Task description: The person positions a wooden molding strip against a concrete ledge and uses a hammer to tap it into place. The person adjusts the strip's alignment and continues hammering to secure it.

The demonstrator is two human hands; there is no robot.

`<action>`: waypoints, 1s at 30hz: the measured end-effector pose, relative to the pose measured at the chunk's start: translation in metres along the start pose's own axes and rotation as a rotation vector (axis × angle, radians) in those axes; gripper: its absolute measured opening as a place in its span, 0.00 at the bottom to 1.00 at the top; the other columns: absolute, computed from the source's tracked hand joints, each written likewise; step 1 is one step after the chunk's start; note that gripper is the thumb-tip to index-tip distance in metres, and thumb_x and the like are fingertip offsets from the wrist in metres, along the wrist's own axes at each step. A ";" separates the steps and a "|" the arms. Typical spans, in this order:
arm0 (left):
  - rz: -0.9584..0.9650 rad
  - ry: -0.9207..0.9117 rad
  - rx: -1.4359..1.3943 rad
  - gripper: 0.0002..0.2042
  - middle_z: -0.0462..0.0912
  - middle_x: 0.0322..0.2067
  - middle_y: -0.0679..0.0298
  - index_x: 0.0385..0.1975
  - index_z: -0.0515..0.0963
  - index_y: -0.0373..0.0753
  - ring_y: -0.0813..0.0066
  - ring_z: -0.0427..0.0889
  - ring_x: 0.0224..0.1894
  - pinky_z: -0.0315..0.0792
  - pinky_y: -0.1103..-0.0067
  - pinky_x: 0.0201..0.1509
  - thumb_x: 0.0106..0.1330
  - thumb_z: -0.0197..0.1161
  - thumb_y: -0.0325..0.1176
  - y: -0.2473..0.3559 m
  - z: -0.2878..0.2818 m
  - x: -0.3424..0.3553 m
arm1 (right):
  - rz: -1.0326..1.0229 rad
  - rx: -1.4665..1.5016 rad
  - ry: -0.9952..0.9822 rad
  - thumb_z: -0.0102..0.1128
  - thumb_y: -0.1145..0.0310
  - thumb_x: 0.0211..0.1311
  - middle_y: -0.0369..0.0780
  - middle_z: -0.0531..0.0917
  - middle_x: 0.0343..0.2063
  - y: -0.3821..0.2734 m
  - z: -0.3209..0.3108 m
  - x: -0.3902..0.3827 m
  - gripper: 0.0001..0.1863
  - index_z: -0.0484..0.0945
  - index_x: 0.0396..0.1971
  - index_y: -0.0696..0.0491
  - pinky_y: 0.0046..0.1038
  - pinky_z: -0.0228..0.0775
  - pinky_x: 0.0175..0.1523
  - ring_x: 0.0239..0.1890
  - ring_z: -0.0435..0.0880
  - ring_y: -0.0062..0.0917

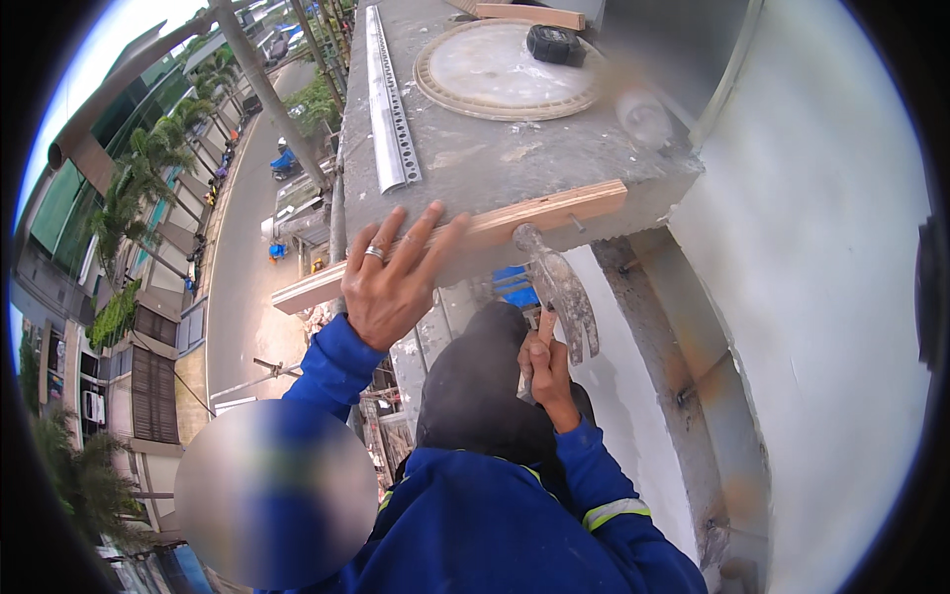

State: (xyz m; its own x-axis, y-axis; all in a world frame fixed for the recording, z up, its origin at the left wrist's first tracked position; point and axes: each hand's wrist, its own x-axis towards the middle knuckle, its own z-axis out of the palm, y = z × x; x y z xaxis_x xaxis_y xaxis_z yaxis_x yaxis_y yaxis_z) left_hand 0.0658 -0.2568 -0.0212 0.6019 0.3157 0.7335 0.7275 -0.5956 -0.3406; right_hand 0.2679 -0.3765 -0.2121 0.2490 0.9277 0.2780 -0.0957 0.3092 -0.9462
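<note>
A long plywood strip [539, 213] lies along the near edge of the concrete slab, its layered edge showing. My left hand [391, 287] holds the strip left of its middle, fingers stretched over the top and a ring on one of them. The thumb is hidden. My right hand [547, 374] is wrapped around the wooden handle of a worn claw hammer [566, 287]. The hammer's striking face is close to the strip's front side, claws pointing down toward me. A nail [577, 224] sticks out of the strip, just right of the hammer head.
On the slab [475, 163] lie a perforated metal trim [393, 109], a round lid-like disc [485, 74] and a black tape measure [556, 45]. A wood piece [530, 15] is behind them. A white wall [831, 247] rises at right. Scaffold poles [262, 89] and a street far below are at left.
</note>
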 end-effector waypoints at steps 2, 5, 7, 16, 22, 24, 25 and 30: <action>0.025 -0.060 0.014 0.35 0.77 0.65 0.68 0.67 0.75 0.60 0.63 0.79 0.60 0.72 0.65 0.62 0.54 0.66 0.27 0.001 -0.002 0.003 | 0.004 0.006 -0.025 0.50 0.60 0.74 0.29 0.68 0.19 -0.003 0.000 0.001 0.26 0.71 0.65 0.59 0.21 0.58 0.23 0.19 0.64 0.13; 0.084 -0.171 0.008 0.39 0.74 0.68 0.68 0.71 0.69 0.60 0.63 0.77 0.64 0.72 0.66 0.64 0.55 0.71 0.30 0.004 -0.002 0.013 | -0.002 -0.060 -0.050 0.50 0.59 0.74 0.29 0.67 0.19 -0.011 0.000 0.003 0.31 0.64 0.72 0.59 0.21 0.57 0.23 0.19 0.64 0.12; 0.133 -0.221 -0.063 0.42 0.71 0.70 0.67 0.74 0.65 0.59 0.62 0.75 0.66 0.72 0.67 0.65 0.55 0.70 0.30 0.003 0.002 0.024 | -0.013 -0.015 -0.057 0.49 0.58 0.75 0.29 0.66 0.19 -0.016 0.000 0.005 0.32 0.64 0.72 0.59 0.21 0.57 0.24 0.19 0.64 0.12; 0.169 -0.352 -0.239 0.43 0.67 0.72 0.65 0.75 0.62 0.55 0.55 0.71 0.70 0.69 0.62 0.73 0.55 0.74 0.37 -0.003 -0.003 0.041 | 0.027 0.043 -0.007 0.53 0.52 0.74 0.29 0.68 0.19 -0.015 0.001 0.002 0.19 0.72 0.31 0.53 0.21 0.58 0.28 0.22 0.67 0.13; 0.389 -0.444 -0.393 0.49 0.64 0.74 0.63 0.76 0.59 0.53 0.50 0.64 0.74 0.64 0.59 0.76 0.50 0.78 0.38 -0.029 -0.002 0.062 | -0.021 0.057 -0.033 0.56 0.52 0.73 0.30 0.69 0.19 -0.017 0.002 0.007 0.19 0.73 0.30 0.52 0.21 0.58 0.28 0.21 0.66 0.14; 0.405 -0.499 -0.403 0.48 0.61 0.75 0.61 0.76 0.59 0.53 0.48 0.62 0.74 0.63 0.58 0.77 0.51 0.77 0.35 -0.035 -0.003 0.067 | 0.010 0.001 -0.015 0.51 0.45 0.75 0.32 0.68 0.18 -0.018 0.003 0.007 0.27 0.69 0.23 0.53 0.22 0.55 0.26 0.20 0.65 0.15; 0.411 -0.526 -0.411 0.48 0.60 0.75 0.61 0.76 0.59 0.53 0.48 0.61 0.75 0.63 0.58 0.77 0.52 0.76 0.34 -0.036 -0.003 0.068 | 0.027 -0.025 -0.009 0.48 0.41 0.75 0.33 0.67 0.17 -0.017 0.003 0.006 0.32 0.67 0.19 0.53 0.23 0.54 0.26 0.19 0.65 0.16; 0.482 -0.382 -0.336 0.38 0.61 0.75 0.63 0.71 0.65 0.57 0.52 0.65 0.72 0.66 0.62 0.74 0.56 0.69 0.34 -0.034 0.000 0.068 | 0.056 -0.038 -0.012 0.54 0.51 0.74 0.31 0.70 0.20 0.001 -0.007 0.004 0.20 0.72 0.29 0.53 0.22 0.59 0.27 0.21 0.67 0.14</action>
State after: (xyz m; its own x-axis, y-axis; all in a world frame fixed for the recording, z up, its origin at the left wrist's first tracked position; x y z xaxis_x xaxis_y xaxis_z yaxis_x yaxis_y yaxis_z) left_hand 0.0820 -0.2152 0.0409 0.9502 0.1602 0.2673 0.2464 -0.9113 -0.3299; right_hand 0.2755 -0.3742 -0.2130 0.2328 0.9458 0.2265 -0.0728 0.2492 -0.9657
